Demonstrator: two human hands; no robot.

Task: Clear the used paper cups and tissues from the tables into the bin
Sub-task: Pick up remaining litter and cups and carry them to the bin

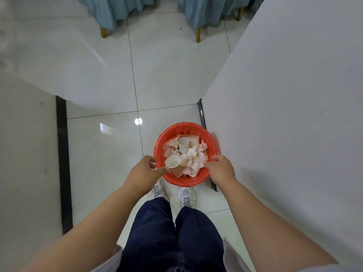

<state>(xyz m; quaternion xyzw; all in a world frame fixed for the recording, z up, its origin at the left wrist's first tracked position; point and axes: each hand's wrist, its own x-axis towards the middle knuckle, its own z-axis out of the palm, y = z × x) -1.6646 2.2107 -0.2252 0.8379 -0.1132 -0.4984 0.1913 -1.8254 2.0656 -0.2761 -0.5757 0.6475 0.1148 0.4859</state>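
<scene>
A red bin (pixel 210 141) with a red liner stands on the floor in front of my feet, filled with crumpled tissues (pixel 193 156) and a stack of white paper cups (pixel 183 145). A single white paper cup (pixel 172 161) lies tilted at the bin's near left rim, right beside the fingertips of my left hand (pixel 146 170). That hand's thumb and fingers are spread apart, not wrapped round the cup. My right hand (pixel 222 169) hangs over the bin's right rim with fingers pointing down at the tissues, and I see nothing gripped in it.
A white table (pixel 294 95) runs along my right, its corner close to the bin. Another table (pixel 25 154) with a dark edge is on my left. Chairs with blue covers (pixel 110 12) stand far ahead on the glossy tiled floor (pixel 110 146).
</scene>
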